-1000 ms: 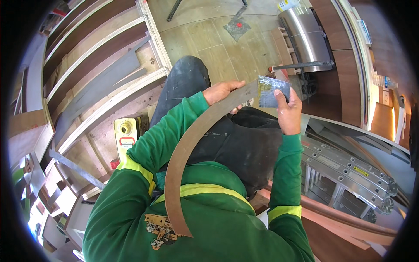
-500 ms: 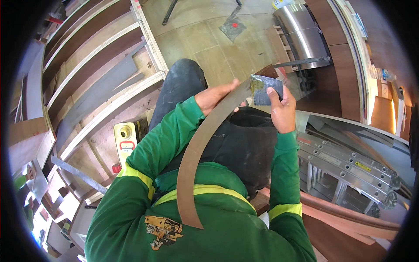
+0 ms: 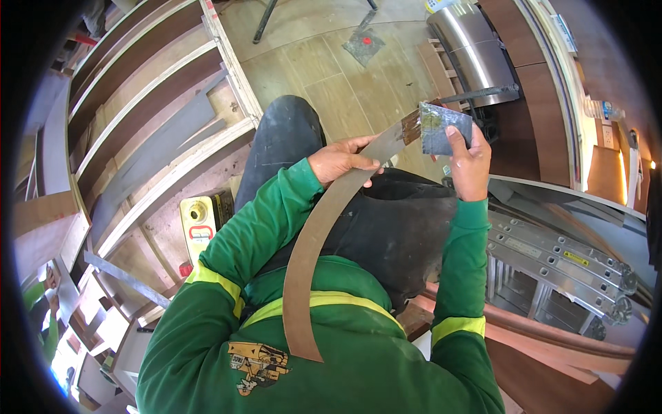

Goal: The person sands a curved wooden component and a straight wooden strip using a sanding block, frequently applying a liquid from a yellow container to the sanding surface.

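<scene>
My left hand (image 3: 338, 160) grips a long, curved brown strip (image 3: 307, 255), thumb on its upper face, fingertips showing beneath. The strip reaches from my green sweatshirt up over my bent, dark-trousered legs. Its far part carries a dark, glossy smear (image 3: 411, 128). My right hand (image 3: 471, 164) holds a square grey scraper (image 3: 441, 134) with yellowish residue, its thumb pressed on the face, the blade over the strip's far end. Beside my left leg stands a yellowish rectangular tin (image 3: 195, 231) with an open spout.
Wooden shelf frame (image 3: 155, 48) with grey offcuts at left; folded aluminium ladder (image 3: 545, 262) and long wooden boards (image 3: 545, 348) at right; steel cylinder (image 3: 465, 52) and panels behind. Black metal legs (image 3: 265, 24) stand on the tiled floor. A co-worker's green sleeve (image 3: 48, 324) shows at far left.
My right hand and the scraper have shifted right since half a second ago. My left hand, blurred then, now has its thumb down across the strip. More dark smear shows on the strip.
</scene>
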Available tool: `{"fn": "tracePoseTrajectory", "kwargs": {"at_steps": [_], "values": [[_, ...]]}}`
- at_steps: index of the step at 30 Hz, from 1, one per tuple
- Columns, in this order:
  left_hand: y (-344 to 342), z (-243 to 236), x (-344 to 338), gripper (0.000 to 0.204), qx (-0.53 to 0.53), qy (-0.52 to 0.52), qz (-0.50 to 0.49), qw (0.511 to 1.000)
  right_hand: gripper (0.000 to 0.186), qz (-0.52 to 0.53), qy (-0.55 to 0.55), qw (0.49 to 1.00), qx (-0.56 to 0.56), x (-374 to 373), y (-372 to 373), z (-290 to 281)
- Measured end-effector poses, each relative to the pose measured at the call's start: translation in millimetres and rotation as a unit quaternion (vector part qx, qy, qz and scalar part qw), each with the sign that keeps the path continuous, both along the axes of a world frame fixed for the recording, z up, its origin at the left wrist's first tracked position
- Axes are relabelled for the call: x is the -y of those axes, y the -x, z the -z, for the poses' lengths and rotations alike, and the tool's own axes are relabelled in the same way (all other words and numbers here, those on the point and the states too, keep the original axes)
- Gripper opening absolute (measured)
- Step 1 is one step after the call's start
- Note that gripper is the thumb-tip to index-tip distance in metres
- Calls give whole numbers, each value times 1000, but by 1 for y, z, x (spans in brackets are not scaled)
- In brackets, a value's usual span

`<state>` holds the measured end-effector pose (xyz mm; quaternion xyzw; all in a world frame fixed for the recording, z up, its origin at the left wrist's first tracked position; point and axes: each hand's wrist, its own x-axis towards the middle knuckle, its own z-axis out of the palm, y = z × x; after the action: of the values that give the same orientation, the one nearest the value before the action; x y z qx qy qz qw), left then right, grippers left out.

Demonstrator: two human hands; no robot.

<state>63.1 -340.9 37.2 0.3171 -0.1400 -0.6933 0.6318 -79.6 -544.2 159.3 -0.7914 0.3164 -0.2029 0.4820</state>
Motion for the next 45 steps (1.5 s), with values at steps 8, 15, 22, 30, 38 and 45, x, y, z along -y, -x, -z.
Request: {"fn": "tracePoseTrajectory", "kwargs": {"at_steps": [8, 15, 22, 30, 38, 45], "values": [[-2, -3, -3, 72, -6, 45, 20, 999, 25, 30, -17, 996, -77, -2, -10, -20], [-5, 6, -2, 75, 0, 60, 27, 998, 21, -15, -26, 998, -47, 0, -3, 8], [-5, 9, -2, 75, -1, 51, 24, 998, 17, -15, -56, 998, -31, -22, -5, 14], [-3, 6, -2, 92, -32, 82, 19, 996, 17, -43, -56, 997, -22, -30, 1, 28], [1, 9, -2, 93, -37, 96, -2, 995, 15, -52, -14, 998, -24, -43, 2, 37], [10, 3, -6, 85, 54, 30, -20, 998, 16, -30, 15, 999, 1, -39, 3, 27]]}}
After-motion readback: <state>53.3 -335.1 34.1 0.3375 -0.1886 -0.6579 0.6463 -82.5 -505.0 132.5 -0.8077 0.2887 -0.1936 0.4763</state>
